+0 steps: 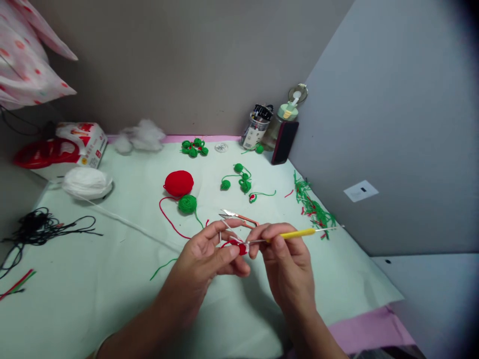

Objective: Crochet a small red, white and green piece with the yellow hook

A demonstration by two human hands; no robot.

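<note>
Left hand (213, 255) pinches red crochet piece (242, 248), white yarn (136, 227) over its fingers, presumably for tension. Right hand (287, 258) grips yellow-handled hook (295, 234) pen-fashion, apparently for control.

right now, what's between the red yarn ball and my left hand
In the head view, the green yarn ball lies between the red yarn ball and your left hand, nearer the red yarn ball.

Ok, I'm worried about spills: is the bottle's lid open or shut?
Open: the round lid stands flipped up, and the pale spout shows in front of it.
</note>
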